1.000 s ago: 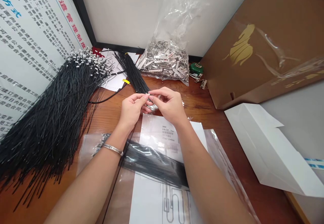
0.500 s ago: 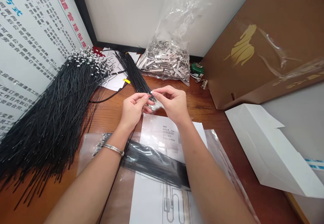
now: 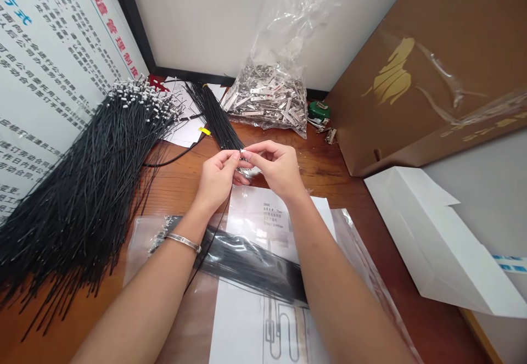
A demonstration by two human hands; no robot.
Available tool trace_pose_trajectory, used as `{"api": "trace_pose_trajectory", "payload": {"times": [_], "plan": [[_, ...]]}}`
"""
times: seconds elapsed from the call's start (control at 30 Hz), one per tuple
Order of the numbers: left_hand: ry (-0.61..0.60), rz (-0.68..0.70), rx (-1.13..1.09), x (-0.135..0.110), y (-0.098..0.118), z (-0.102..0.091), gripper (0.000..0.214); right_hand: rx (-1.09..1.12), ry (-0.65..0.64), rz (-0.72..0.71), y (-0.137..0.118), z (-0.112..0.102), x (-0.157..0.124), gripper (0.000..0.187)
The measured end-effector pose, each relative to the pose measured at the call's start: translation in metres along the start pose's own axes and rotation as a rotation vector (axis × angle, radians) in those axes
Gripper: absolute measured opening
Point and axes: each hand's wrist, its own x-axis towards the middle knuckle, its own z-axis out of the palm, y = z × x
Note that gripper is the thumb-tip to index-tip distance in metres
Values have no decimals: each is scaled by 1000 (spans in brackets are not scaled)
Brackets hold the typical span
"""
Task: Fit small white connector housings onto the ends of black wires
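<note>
— How are the hands held?

— The left hand [image 3: 218, 180] and the right hand [image 3: 278, 172] are brought together above the wooden table [image 3: 329, 169], fingertips meeting. Both are closed to a narrow pinch, thumb against forefinger, on the upper end of a thin black cord [image 3: 209, 244]. A small pale tip is seen right at the pinch.

— And where is the rest of that cord found?

— It is let hang from under the left hand and is trailed down and leftward beside the left forearm, across a clear plastic sleeve [image 3: 142, 238]. A shiny metal piece [image 3: 250, 172] is glimpsed just below the fingers; which hand holds it cannot be told.

— What is worn on the wrist?

— A silver bracelet [image 3: 183, 241] is worn on the left one.

— What is laid under the arms?

— A dark bundle of cords [image 3: 251, 265] is kept inside the sleeve, and a printed paper sheet [image 3: 263, 210] is spread beneath it.

— Farther out?

— A large pile of black cords [image 3: 82, 188] with white ends is fanned out on the left, against a lettered board [image 3: 49, 45]. A smaller tied bundle [image 3: 216, 117] is laid just beyond the hands. A clear bag of metal clips [image 3: 267, 98] is set against the back wall. On the right, a brown cardboard box [image 3: 432, 78] is leaned, with a white paper bag [image 3: 432, 238] laid flat below it.
</note>
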Motion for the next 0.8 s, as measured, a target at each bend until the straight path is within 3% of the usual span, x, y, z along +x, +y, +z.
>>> {"api": "trace_pose_trajectory", "payload": {"times": [0.3,0.8], "plan": [[-87,-58,-24,-1,3,2,19,61,46,42,-3,0,-1,12],[10,-7,-5,0,-1,0,23,46,5,29,0,-1,0,11]]}}
